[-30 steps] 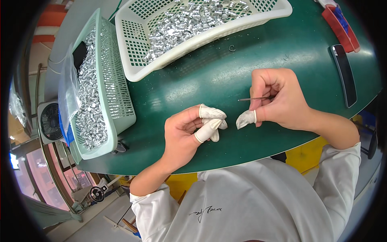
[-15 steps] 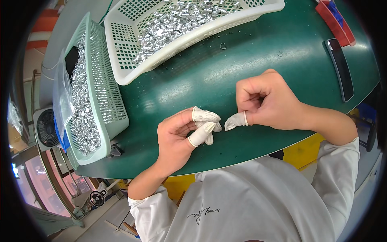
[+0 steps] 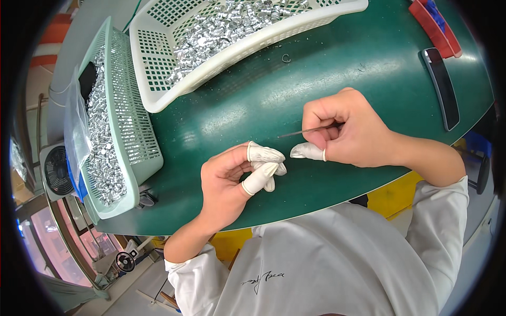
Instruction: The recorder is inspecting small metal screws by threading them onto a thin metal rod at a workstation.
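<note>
Right hand (image 3: 358, 129) curled, grasping thin dark metal rod (image 3: 308, 130); thumb in white finger cot (image 3: 310, 152) below it. Judgement: firm grip on shaft, small slow wrist moves, tip kept in sight and off left fingertips. Left hand (image 3: 226, 181) pinched, cotted fingertips gathered; cannot tell whether small part sits inside. Steady pinch probably helps most.

Rod: slim, straight, dark grey, tip pointing left. Held over green tabletop (image 3: 237, 116), just beyond left fingertips, apart from them; rear end hidden in fist. Silvery metal fittings (image 3: 216, 34) in white plastic basket (image 3: 237, 54), well apart.
</note>
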`<state>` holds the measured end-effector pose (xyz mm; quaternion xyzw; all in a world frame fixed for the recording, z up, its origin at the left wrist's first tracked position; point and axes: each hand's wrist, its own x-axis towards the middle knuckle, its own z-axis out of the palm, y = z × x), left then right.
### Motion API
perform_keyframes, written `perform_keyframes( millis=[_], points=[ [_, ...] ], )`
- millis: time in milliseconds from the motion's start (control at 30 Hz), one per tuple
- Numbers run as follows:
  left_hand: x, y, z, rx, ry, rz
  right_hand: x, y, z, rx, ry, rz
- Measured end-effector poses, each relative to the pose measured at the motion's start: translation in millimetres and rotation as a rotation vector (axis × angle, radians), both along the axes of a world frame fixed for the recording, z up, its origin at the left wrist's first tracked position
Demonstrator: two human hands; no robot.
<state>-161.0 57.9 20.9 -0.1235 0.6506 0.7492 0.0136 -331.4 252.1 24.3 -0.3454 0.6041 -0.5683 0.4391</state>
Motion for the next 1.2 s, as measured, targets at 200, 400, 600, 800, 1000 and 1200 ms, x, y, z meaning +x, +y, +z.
perform_keyframes(
  millis=[200,400,600,800,1000,1200],
  points=[
    [2,0,-2,0.018,0.006,-0.031,5,-5,-7,-0.046,-0.030,-0.084],
    [-3,21,-7,-0.465,0.245,-0.091,12,-2,-13,-0.071,0.404,-0.108],
    [-4,36,-15,-0.342,0.137,0.071,24,-6,-15,-0.117,0.589,-0.145],
    [-3,39,-15,-0.193,0.109,0.108,28,-11,-18,-0.141,0.683,-0.219],
    [-2,39,-15,-0.132,0.099,0.062,31,-8,-15,-0.130,0.631,-0.225],
    [-4,31,-11,-0.035,0.092,-0.038,32,-9,-13,-0.141,0.580,-0.216]
  ],
)
